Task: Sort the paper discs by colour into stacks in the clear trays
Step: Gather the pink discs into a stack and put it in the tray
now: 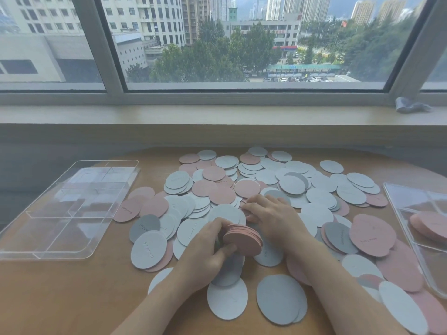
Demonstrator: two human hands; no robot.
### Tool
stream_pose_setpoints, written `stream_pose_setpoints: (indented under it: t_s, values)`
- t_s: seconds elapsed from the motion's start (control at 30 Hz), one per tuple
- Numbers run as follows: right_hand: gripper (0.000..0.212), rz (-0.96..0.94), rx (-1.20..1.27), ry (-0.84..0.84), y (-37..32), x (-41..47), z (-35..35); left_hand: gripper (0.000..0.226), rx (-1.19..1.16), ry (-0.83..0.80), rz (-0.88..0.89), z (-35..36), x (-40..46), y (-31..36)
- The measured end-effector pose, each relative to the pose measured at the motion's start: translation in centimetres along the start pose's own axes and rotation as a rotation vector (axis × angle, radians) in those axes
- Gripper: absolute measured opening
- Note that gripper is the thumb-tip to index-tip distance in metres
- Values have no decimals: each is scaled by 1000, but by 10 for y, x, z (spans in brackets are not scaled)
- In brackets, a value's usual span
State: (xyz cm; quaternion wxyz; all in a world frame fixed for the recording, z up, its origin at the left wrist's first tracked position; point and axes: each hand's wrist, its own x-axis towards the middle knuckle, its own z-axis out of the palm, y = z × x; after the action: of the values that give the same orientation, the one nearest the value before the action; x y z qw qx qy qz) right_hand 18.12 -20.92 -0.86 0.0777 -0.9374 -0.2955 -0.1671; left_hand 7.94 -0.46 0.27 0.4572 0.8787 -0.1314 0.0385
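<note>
My left hand (205,247) grips a gathered pink disc stack (243,239) above the desk (72,293), presumably for the right tray (418,238); right hand (271,213) fingers curl onto loose discs (246,188), collecting another.

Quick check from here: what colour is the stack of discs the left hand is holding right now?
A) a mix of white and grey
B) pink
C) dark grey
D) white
B: the left hand grips a stack of discs whose top face and edges are all pink, while the right hand rests on the loose pile beside it.
</note>
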Motion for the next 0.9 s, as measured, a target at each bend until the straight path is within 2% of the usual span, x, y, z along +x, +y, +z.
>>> stream_pose_setpoints:
  t_s: [0.1,0.17,0.33,0.43,0.53,0.73,0.9]
  values:
    - [55,26,61,-120,1,-4,-2,27,-8,-3,2,1,0,1]
    - [57,37,70,-132,1,-1,-3,27,-6,1,0,1,0,1]
    - [22,8,-7,68,1,0,5,27,-6,5,9,1,0,0]
    - [14,-3,-14,166,-1,-1,3,27,-2,5,6,1,0,1]
    - [18,19,-15,239,-1,-2,1,27,-7,8,6,1,-1,1]
    - [26,175,312,415,-7,-8,-13,28,-8,22,2,-2,-3,3]
    - [17,345,636,411,-4,-10,-21,27,-2,28,-4,-2,-3,4]
